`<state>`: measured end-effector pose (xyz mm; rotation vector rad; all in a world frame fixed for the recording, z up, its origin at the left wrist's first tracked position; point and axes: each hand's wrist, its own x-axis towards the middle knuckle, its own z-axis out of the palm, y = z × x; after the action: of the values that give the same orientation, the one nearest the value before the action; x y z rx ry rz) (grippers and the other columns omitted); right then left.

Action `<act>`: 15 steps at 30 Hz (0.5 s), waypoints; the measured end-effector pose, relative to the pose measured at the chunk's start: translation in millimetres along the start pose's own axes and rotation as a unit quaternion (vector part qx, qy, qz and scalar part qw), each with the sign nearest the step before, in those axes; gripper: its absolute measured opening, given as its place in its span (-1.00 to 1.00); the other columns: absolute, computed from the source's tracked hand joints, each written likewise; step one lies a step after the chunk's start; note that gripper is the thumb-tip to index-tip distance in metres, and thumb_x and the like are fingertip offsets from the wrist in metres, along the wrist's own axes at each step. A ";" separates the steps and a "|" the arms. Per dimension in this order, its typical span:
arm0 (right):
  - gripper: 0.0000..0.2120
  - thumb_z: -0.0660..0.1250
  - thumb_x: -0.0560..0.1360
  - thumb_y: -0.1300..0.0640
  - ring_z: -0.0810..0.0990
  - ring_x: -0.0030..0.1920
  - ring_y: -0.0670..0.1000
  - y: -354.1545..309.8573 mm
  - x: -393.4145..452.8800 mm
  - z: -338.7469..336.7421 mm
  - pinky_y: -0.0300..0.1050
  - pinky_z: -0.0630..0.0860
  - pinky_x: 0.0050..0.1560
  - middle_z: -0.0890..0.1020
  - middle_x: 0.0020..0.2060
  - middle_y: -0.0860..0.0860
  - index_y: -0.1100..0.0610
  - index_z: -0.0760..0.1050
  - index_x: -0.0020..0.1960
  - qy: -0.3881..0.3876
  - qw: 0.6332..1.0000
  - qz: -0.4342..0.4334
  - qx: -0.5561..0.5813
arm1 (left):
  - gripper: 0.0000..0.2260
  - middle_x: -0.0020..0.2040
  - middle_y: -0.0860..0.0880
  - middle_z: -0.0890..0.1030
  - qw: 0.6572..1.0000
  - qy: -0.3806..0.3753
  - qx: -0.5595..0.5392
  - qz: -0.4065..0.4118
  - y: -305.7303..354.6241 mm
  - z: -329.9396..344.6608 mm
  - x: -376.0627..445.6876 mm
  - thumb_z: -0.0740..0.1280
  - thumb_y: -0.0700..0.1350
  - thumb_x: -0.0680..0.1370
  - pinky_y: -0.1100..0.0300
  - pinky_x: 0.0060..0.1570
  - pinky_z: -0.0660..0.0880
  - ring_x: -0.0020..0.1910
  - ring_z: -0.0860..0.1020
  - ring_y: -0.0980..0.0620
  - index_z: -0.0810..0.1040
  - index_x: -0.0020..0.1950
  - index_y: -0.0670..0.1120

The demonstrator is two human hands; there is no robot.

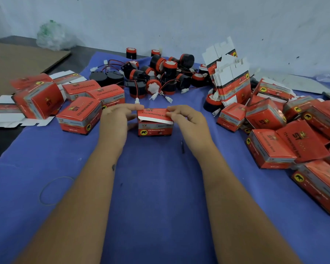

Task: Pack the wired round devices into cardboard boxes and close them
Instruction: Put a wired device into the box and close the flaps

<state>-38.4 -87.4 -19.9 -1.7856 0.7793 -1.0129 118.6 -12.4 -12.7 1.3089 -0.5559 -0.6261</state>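
On the blue counter (160, 187), in front of the device pile (160, 73):
Box in hand: I pinch the lid of one red box (155, 124) with left hand (116, 119) and right hand (187, 119), flap untucked.
Done: closed boxes (271, 147) right of pile.
Left: many loose devices, flat cartons (231, 80).

On the blue cloth (160, 178), a small red cardboard box (155, 125) stands at the centre between the left hand (116, 119) and the right hand (187, 119). Behind it lies a pile of black-and-red round wired devices (160, 75). Closed red boxes (78, 119) stand to its left, a heap of red boxes (286, 134) to its right, and a stack of flat unfolded cartons (230, 77) behind that heap. A thin rubber band (54, 190) lies near left.
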 end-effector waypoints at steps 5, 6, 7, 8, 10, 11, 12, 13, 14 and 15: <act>-0.63 0.43 0.50 0.15 0.43 0.08 -0.22 3.7 -0.7 3.3 -0.54 0.32 0.00 0.39 0.16 -0.09 0.06 0.49 0.28 -0.076 0.983 -0.077 -0.149 | -0.76 0.38 0.09 0.51 0.927 -0.077 0.306 0.205 -10.2 -6.8 -12.7 0.30 -0.15 0.61 0.33 0.21 0.42 0.31 0.45 0.20 0.63 0.23 0.02; -0.57 0.43 0.50 0.18 0.42 0.08 -0.23 3.6 -0.9 3.8 -0.53 0.33 0.01 0.35 0.18 -0.08 0.11 0.47 0.35 -0.084 0.982 -0.076 -0.150 | -0.72 0.41 0.09 0.49 0.913 -0.085 0.331 0.222 -13.8 -6.7 -12.1 0.28 -0.15 0.62 0.40 0.21 0.36 0.36 0.40 0.19 0.58 0.31 -0.01; -0.55 0.43 0.50 0.21 0.42 0.08 -0.23 3.3 -0.3 3.5 -0.52 0.34 0.01 0.33 0.19 -0.06 0.13 0.47 0.36 -0.083 0.983 -0.071 -0.144 | -0.70 0.42 0.09 0.47 0.909 -0.094 0.338 0.226 -15.5 -6.3 -11.6 0.26 -0.15 0.63 0.49 0.19 0.29 0.36 0.37 0.22 0.55 0.36 -0.03; -0.57 0.42 0.50 0.22 0.42 0.09 -0.23 2.5 0.2 1.9 -0.50 0.36 0.03 0.33 0.19 -0.05 0.12 0.49 0.36 -0.079 0.985 -0.064 -0.137 | -0.68 0.43 0.11 0.46 0.911 -0.109 0.332 0.216 -16.3 -6.5 -10.8 0.25 -0.14 0.64 0.52 0.18 0.25 0.35 0.33 0.27 0.52 0.39 -0.02; -0.63 0.38 0.53 0.21 0.42 0.15 -0.24 1.6 1.3 -2.3 -0.41 0.40 0.11 0.35 0.23 -0.06 0.08 0.53 0.32 -0.083 0.993 -0.030 -0.082 | -0.63 0.46 0.16 0.41 0.921 -0.142 0.313 0.184 -17.0 -7.9 -9.6 0.30 -0.09 0.62 0.41 0.30 0.22 0.40 0.28 0.28 0.47 0.44 0.02; -0.67 0.35 0.55 0.21 0.41 0.21 -0.23 0.9 1.9 -3.6 -0.34 0.42 0.14 0.36 0.28 -0.07 0.06 0.54 0.31 -0.088 0.995 -0.004 -0.040 | -0.59 0.47 0.18 0.38 0.919 -0.152 0.316 0.177 -17.6 -9.1 -9.2 0.33 -0.08 0.60 0.35 0.33 0.20 0.44 0.26 0.26 0.44 0.46 0.03; -0.68 0.33 0.56 0.20 0.39 0.28 -0.22 1.6 2.2 -4.6 -0.30 0.44 0.17 0.37 0.34 -0.10 0.04 0.54 0.30 -0.093 0.995 0.018 -0.008 | -0.56 0.48 0.18 0.37 0.914 -0.158 0.327 0.179 -18.4 -9.7 -9.4 0.35 -0.08 0.58 0.32 0.34 0.17 0.46 0.25 0.23 0.42 0.47 0.04; -0.67 0.33 0.57 0.19 0.36 0.34 -0.21 2.5 2.7 -5.0 -0.30 0.44 0.19 0.37 0.39 -0.14 0.00 0.53 0.31 -0.095 0.995 0.026 0.000 | -0.54 0.48 0.18 0.36 0.908 -0.159 0.339 0.185 -18.3 -9.4 -9.6 0.36 -0.08 0.58 0.32 0.34 0.16 0.47 0.25 0.21 0.41 0.48 0.04; -0.65 0.34 0.56 0.18 0.33 0.39 -0.20 3.7 3.0 -4.6 -0.35 0.43 0.21 0.35 0.43 -0.16 -0.02 0.51 0.33 -0.094 0.995 0.019 -0.023 | -0.53 0.48 0.17 0.37 0.904 -0.158 0.348 0.192 -18.1 -8.4 -9.7 0.37 -0.08 0.58 0.32 0.34 0.16 0.48 0.25 0.19 0.40 0.48 0.04; -0.62 0.35 0.56 0.16 0.30 0.42 -0.19 5.4 3.3 -4.0 -0.39 0.41 0.22 0.35 0.45 -0.16 -0.03 0.49 0.35 -0.092 0.994 0.008 -0.051 | -0.53 0.48 0.15 0.37 0.902 -0.155 0.352 0.195 -18.1 -7.3 -9.5 0.37 -0.09 0.58 0.32 0.34 0.17 0.47 0.27 0.16 0.39 0.48 0.03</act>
<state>-40.9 -93.9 -22.9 -1.9261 0.7403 -0.7953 114.9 -3.3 -32.1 1.7071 -1.3621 -0.2929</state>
